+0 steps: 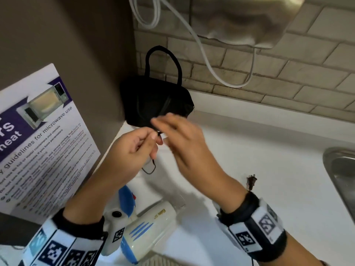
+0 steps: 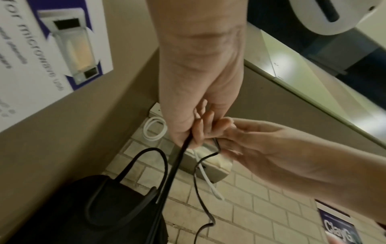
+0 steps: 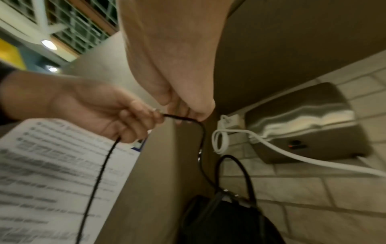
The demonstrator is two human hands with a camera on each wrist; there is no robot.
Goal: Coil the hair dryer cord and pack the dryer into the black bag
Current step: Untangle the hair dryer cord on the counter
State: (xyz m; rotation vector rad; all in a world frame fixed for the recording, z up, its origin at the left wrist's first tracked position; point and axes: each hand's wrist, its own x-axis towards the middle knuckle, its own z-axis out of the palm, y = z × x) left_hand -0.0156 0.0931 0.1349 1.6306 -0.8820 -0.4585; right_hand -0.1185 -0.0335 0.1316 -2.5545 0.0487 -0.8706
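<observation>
The white and blue hair dryer lies on the white counter below my wrists. Its thin black cord runs up into my left hand, whose curled fingers grip it. My right hand meets the left just above and pinches the same cord at its fingertips. In the left wrist view the cord hangs down in a kinked line from both hands. The cord's plug lies on the counter to the right. The black bag stands in the corner behind my hands, handles up.
A microwave guidelines poster hangs on the brown panel at left. A steel box and a white cable hang on the brick-tile wall. A steel sink sits at the right edge.
</observation>
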